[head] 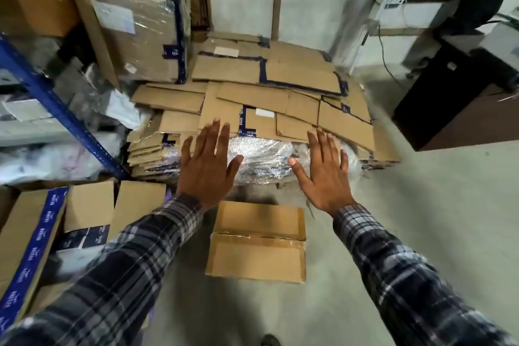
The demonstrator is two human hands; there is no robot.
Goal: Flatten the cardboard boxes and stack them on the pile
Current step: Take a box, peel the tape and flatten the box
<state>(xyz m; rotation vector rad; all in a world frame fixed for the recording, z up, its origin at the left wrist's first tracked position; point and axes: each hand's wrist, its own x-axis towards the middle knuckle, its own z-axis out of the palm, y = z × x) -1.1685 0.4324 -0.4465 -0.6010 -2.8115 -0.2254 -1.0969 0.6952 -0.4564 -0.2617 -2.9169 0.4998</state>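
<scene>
Head view: flattened cardboard pile (266, 84) just ahead of both hands, plastic-wrapped bundle (261, 157) at its near edge between them. Left hand (207, 166) and right hand (323, 174) flat, fingers spread, gripping nothing. Small closed box (255, 241) on floor (421, 205) below the wrists. Open boxes (84, 213) left of left sleeve.

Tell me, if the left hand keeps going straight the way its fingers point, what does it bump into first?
Probably the top flattened cardboard sheet on the pile. The left hand is open, fingertips already at that sheet's near edge, though one view can't show whether they touch it.
</scene>
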